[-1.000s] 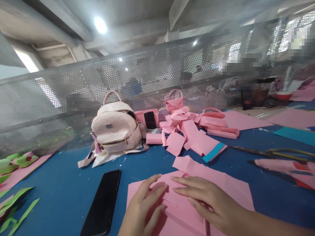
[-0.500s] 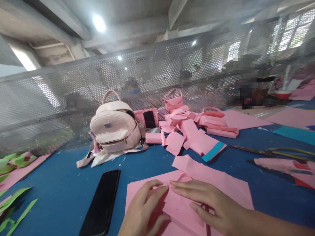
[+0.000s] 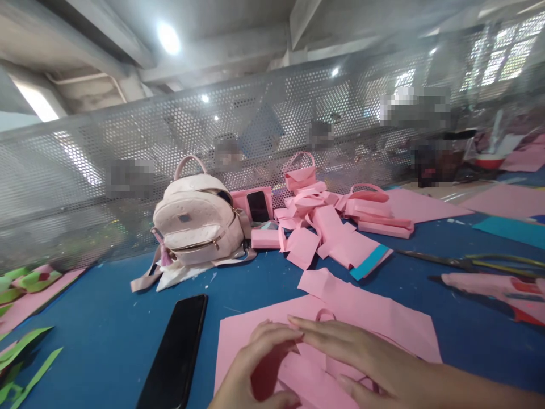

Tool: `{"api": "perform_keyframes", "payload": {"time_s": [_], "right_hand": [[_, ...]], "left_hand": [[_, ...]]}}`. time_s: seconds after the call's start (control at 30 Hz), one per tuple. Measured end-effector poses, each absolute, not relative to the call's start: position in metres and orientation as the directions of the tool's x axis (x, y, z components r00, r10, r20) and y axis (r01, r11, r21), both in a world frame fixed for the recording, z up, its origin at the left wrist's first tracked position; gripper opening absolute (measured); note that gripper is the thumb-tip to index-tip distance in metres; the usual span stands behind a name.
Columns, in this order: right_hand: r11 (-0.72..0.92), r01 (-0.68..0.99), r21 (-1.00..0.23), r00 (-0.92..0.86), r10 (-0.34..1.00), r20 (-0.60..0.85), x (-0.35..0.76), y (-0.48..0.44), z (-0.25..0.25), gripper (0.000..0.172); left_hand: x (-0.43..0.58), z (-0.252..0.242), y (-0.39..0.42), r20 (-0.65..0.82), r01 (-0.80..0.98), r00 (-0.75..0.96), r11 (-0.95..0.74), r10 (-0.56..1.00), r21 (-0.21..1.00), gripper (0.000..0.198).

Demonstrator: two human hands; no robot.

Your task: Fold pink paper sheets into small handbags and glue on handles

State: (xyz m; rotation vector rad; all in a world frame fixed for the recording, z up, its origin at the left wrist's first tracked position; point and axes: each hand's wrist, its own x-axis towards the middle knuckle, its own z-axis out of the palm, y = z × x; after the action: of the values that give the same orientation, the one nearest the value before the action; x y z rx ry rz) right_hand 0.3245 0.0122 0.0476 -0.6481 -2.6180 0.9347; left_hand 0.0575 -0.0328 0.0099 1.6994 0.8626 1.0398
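Note:
Both my hands work a folded piece of pink paper [image 3: 306,372] at the near edge of the blue table [image 3: 106,318]. My left hand [image 3: 255,369] curls over it, thumb below and fingers bent on top, gripping a fold. My right hand [image 3: 357,358] lies across the same piece with fingers stretched out flat, pressing it down. Beneath them lies a larger pink sheet [image 3: 374,318]. A black phone [image 3: 174,352] rests face down just left of my left hand.
A pale pink backpack [image 3: 196,221] stands at the back, with a heap of small pink paper bags and strips [image 3: 327,221] to its right. Scissors [image 3: 468,262] lie at right. Green paper scraps [image 3: 25,352] sit at left. A perforated metal screen [image 3: 128,147] bounds the table.
My hands slid nearer and lower on the paper. My left fingers curled more tightly round the fold, while my right hand stayed flat on top.

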Motion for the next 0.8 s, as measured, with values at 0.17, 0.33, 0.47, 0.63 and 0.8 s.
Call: {"api": "perform_keyframes", "payload": {"time_s": [0.17, 0.33, 0.47, 0.63, 0.8], "right_hand": [[0.679, 0.255, -0.689, -0.882, 0.455, 0.122, 0.322, 0.011, 0.056, 0.055], [0.684, 0.223, -0.695, -0.884, 0.443, 0.152, 0.321, 0.013, 0.058, 0.054], [0.697, 0.229, -0.680, -0.883, 0.443, 0.157, 0.324, 0.014, 0.040, 0.054], [0.662, 0.279, -0.696, -0.779, 0.580, 0.240, 0.326, 0.015, 0.037, 0.046], [0.881, 0.037, -0.471, -0.876, 0.255, 0.409, 0.332, 0.032, 0.054, 0.062]], "left_hand": [[0.053, 0.005, -0.031, 0.189, 0.185, 0.425, -0.290, 0.885, 0.939, 0.065], [0.047, 0.004, -0.030, 0.233, 0.261, 0.490, -0.396, 0.840, 0.881, 0.044], [0.044, 0.005, -0.030, 0.277, 0.367, 0.504, -0.493, 0.818, 0.789, 0.033], [0.042, 0.008, -0.031, 0.372, 0.449, 0.461, -0.574, 0.805, 0.685, 0.016], [0.037, 0.008, -0.030, 0.423, 0.517, 0.440, -0.608, 0.792, 0.602, 0.016]]}}
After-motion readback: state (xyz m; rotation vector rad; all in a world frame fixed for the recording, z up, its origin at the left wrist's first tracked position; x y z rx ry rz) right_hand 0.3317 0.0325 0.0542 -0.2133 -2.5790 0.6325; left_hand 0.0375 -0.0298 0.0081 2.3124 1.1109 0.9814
